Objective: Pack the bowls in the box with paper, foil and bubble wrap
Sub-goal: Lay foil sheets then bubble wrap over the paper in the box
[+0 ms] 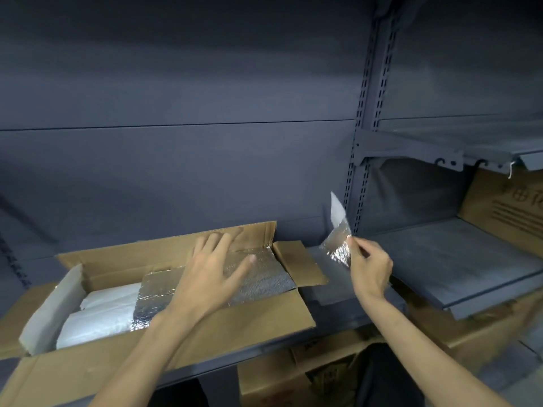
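Left hand: we are pressing our left hand (216, 267) flat, fingers spread and holding nothing, on the silver embossed foil sheet (258, 277) lying in the open brown cardboard box (164, 342); in our judgement this is keeping the sheet from lifting.
Right hand: we are pinching a small crinkled piece of silver foil with white backing (338, 242) between thumb and fingertips of our right hand (368, 270), holding it up just beside the box's right end flap (299, 264), clear of the packing.
Bowls: we are seeing none; they are presumably lying under the foil and the white foam-like wrapping (105, 315) filling the box's left part.
Surroundings: the box is sitting on a dark grey metal shelf (329, 286).
Obstructions: the raised rear flap (164, 254) and right end flap are standing around the opening.
Far side: another printed cardboard carton (508, 207) is standing on the right-hand shelf (458, 265).
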